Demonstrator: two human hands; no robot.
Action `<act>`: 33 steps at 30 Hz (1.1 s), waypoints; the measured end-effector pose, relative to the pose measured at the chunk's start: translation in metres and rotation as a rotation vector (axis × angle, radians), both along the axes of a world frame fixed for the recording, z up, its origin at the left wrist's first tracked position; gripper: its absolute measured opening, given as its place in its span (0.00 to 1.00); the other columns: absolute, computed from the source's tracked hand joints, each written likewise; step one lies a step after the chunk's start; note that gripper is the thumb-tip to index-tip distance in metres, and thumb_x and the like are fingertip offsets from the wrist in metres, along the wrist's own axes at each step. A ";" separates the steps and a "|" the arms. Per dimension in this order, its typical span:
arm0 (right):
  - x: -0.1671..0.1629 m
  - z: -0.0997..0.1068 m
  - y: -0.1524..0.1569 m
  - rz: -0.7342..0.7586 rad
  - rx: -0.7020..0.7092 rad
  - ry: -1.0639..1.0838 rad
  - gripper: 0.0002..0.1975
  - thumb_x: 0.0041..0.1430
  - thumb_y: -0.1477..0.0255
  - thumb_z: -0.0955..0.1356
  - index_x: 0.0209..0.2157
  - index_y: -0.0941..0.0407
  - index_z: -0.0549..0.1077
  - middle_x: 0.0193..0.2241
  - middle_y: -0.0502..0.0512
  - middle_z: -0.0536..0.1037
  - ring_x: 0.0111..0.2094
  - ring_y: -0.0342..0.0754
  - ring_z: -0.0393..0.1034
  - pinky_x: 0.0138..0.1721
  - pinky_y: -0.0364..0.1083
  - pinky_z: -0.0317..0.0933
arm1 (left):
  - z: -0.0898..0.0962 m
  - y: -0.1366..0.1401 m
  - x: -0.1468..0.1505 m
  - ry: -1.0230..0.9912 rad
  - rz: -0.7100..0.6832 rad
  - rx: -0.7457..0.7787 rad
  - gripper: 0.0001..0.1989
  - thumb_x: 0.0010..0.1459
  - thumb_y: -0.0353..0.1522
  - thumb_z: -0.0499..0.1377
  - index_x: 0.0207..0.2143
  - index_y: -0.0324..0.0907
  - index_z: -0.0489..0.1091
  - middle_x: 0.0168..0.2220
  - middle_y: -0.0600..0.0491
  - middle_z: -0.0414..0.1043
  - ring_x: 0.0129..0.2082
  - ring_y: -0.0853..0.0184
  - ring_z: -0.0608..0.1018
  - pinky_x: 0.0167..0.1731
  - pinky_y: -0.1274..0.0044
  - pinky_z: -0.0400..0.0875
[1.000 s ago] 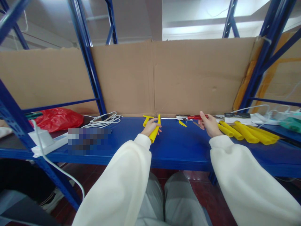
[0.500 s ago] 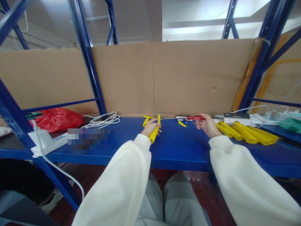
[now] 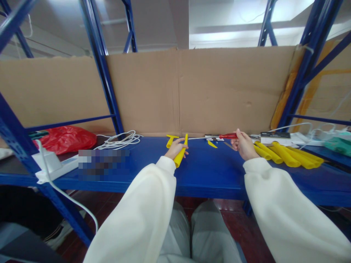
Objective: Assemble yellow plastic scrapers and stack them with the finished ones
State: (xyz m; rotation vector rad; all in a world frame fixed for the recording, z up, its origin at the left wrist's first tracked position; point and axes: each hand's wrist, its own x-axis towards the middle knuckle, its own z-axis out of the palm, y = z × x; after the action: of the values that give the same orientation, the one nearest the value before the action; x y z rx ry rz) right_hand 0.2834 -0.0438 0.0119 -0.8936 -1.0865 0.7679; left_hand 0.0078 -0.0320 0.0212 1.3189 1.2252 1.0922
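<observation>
My left hand (image 3: 177,148) is closed around a yellow tube-like part (image 3: 180,156) with a flat crosspiece at its far end. My right hand (image 3: 244,144) grips the red handle of a screwdriver (image 3: 228,136). Its long metal shaft points left, and the tip meets the yellow part near my left fingers; the exact contact is too small to make out. Just behind my left hand lies a second yellow T-shaped part (image 3: 171,140). A small yellow blade-shaped piece (image 3: 212,144) rests on the blue shelf (image 3: 208,168) below the shaft.
Several yellow tubular parts (image 3: 287,154) lie to the right, by a black-and-white box (image 3: 275,138). On the left are a coiled white cable (image 3: 124,138), a red plastic bag (image 3: 70,140) and a power strip (image 3: 61,168). A cardboard panel (image 3: 219,87) stands behind.
My right fingers have shifted on the screwdriver's handle, its red end now showing more. My left hand and the yellow part stay nearly still.
</observation>
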 end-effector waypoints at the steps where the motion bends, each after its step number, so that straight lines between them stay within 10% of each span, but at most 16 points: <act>1: 0.001 -0.001 0.001 -0.006 -0.034 0.005 0.24 0.53 0.46 0.70 0.30 0.51 0.62 0.12 0.44 0.68 0.10 0.40 0.55 0.10 0.39 0.47 | -0.001 0.001 0.000 0.002 -0.003 0.000 0.34 0.55 0.20 0.56 0.65 0.39 0.57 0.31 0.51 0.75 0.16 0.71 0.74 0.15 0.81 0.68; 8: 0.003 0.002 0.001 0.141 -0.298 0.026 0.21 0.67 0.56 0.57 0.25 0.54 0.64 0.12 0.53 0.69 0.11 0.44 0.58 0.13 0.43 0.52 | -0.001 0.002 0.000 -0.002 0.026 -0.003 0.32 0.57 0.21 0.55 0.64 0.38 0.58 0.30 0.51 0.75 0.16 0.72 0.73 0.16 0.81 0.68; 33: -0.004 -0.005 0.003 -0.025 -0.233 0.029 0.12 0.61 0.63 0.69 0.30 0.55 0.66 0.15 0.52 0.75 0.10 0.39 0.57 0.11 0.38 0.50 | -0.001 0.002 -0.001 0.008 0.041 0.014 0.33 0.56 0.20 0.54 0.64 0.38 0.57 0.28 0.54 0.72 0.16 0.72 0.73 0.15 0.82 0.68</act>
State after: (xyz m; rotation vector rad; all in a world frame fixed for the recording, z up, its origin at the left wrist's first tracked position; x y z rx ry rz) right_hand 0.2799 -0.0409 0.0069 -1.0877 -0.9714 0.8968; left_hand 0.0065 -0.0300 0.0198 1.3152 1.2578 1.1269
